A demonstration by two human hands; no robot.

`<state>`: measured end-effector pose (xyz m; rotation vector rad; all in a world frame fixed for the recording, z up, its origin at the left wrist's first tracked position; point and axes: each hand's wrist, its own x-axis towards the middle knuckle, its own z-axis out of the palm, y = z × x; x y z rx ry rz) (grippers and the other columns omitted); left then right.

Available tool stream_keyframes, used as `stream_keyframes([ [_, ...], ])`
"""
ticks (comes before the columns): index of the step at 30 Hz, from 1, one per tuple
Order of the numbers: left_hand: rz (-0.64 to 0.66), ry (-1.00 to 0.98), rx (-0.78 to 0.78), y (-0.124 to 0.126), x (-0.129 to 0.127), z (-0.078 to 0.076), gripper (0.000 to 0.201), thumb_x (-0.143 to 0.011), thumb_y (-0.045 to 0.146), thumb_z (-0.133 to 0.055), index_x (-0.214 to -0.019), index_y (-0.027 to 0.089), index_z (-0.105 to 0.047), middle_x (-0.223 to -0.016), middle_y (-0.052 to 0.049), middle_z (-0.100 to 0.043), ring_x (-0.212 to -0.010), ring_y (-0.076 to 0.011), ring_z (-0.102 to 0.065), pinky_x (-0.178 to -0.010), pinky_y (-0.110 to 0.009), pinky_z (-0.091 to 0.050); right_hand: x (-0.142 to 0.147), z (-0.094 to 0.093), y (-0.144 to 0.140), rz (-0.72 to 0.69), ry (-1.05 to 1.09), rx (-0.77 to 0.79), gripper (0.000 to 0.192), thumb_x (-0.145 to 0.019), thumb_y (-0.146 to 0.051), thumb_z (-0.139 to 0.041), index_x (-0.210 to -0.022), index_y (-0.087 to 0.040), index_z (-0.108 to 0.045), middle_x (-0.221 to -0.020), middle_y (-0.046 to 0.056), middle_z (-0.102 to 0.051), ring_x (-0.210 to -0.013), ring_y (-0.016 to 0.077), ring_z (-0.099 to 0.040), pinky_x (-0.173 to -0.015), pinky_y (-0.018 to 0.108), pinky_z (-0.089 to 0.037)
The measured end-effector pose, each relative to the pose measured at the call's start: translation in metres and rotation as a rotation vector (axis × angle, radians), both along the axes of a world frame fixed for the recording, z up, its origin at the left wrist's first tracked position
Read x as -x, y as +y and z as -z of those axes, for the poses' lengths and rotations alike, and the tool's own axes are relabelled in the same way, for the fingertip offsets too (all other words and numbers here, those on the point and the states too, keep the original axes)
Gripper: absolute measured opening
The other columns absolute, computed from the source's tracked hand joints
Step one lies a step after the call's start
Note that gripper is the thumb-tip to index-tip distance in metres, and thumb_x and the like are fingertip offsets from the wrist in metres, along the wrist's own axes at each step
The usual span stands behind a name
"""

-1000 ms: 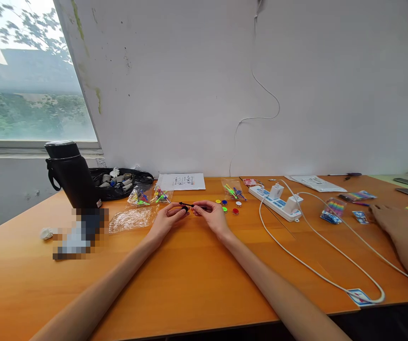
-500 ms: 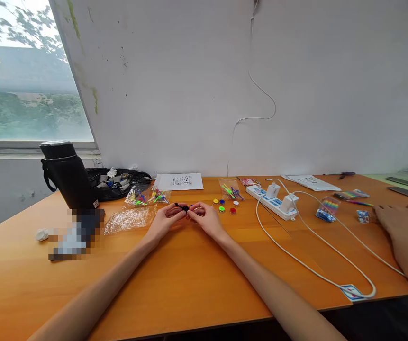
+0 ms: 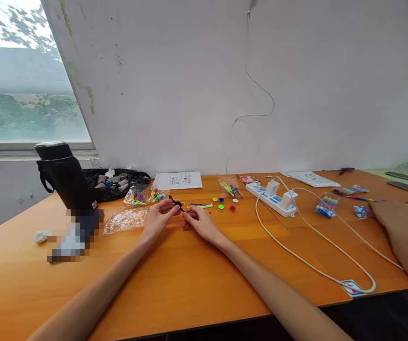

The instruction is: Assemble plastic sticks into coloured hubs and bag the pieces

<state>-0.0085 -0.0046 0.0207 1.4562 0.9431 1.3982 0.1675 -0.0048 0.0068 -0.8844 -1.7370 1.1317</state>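
Observation:
Between my two hands is a small black disc with an arrow-tipped stick (image 3: 178, 204) running through it, tilted up to the left. My left hand (image 3: 160, 217) pinches it at the disc. At the lower right end of the stick, the fingers of my right hand (image 3: 200, 222) are closed in a pinch. Just behind the right hand lie thin sticks (image 3: 201, 205) in blue, green and other colours, partly covered by it. To their right are several small coloured discs, among them a red disc (image 3: 232, 208) and a green disc (image 3: 221, 207).
A black bottle (image 3: 65, 175) stands left, near a black bag (image 3: 92, 185) of grey pieces. Clear plastic bags (image 3: 125, 220) lie beside my left hand. A white power strip (image 3: 271, 200) with cables is right. Another person's hand (image 3: 392, 215) rests at the far right.
My right hand has shifted slightly down and away from the disc, to the stick's lower end. The stick now tilts more steeply, and the coloured sticks behind show more.

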Motion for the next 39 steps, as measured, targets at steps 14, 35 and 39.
stream_keyframes([
  [14,-0.017,0.068,-0.049,-0.006,-0.001,-0.008,0.039,-0.084,0.05,-0.064,-0.109,0.021,-0.069,-0.122,-0.007,-0.067,-0.105,-0.0236,-0.064,-0.083,-0.031,-0.055,-0.002,-0.005,-0.011,-0.156,-0.234,-0.121,0.026,-0.093,-0.041,-0.055,-0.083,-0.018,-0.063,-0.079,0.003,-0.072,-0.075,0.0172,-0.065,-0.071,0.027,-0.047],
  [35,-0.194,0.824,-0.011,-0.066,0.114,-0.034,0.037,-0.078,0.058,-0.064,-0.09,0.025,-0.076,-0.1,-0.006,-0.075,-0.091,-0.0263,-0.069,-0.076,-0.029,-0.053,-0.022,0.01,0.021,0.033,-0.2,-0.153,0.02,-0.092,-0.033,-0.054,-0.085,-0.017,-0.064,-0.069,0.002,-0.067,-0.066,0.014,-0.063,-0.065,0.024,-0.047],
  [39,-0.167,1.017,0.113,-0.077,0.137,-0.026,0.044,-0.082,0.062,-0.056,-0.098,0.026,-0.076,-0.112,-0.005,-0.072,-0.089,-0.0247,-0.068,-0.074,-0.029,-0.051,-0.023,0.01,0.021,0.017,-0.199,-0.135,0.017,-0.091,-0.031,-0.054,-0.085,-0.018,-0.063,-0.069,0.001,-0.068,-0.067,0.0143,-0.064,-0.067,0.024,-0.047],
])
